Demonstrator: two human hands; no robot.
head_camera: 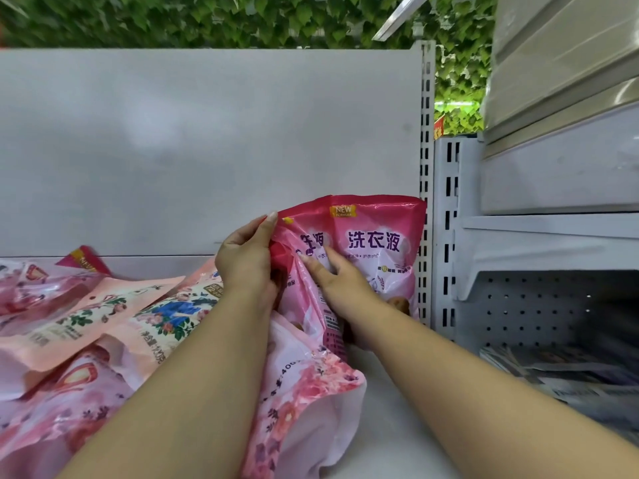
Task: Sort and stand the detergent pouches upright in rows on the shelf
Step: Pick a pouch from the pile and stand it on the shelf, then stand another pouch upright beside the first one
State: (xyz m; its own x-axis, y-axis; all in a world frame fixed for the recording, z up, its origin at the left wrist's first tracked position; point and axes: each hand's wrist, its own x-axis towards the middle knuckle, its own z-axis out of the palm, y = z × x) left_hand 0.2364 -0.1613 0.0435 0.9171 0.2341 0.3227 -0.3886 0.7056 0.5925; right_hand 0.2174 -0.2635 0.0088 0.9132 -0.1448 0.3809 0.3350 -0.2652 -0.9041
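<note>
deep pink pouch (373, 236) with purple lettering between the hands; pale pink floral pouches (103, 316) left of them; grey shelf (397, 409); green leaves (207, 19) above.

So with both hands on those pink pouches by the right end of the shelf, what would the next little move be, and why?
Probably press the front pink pouch back flat against the upright one at the slotted post. The left hand grips its crumpled edge, the right hand rests on the pouch faces, and it looks creased and leaning. The floral pouches lie flat, unsorted.
</note>
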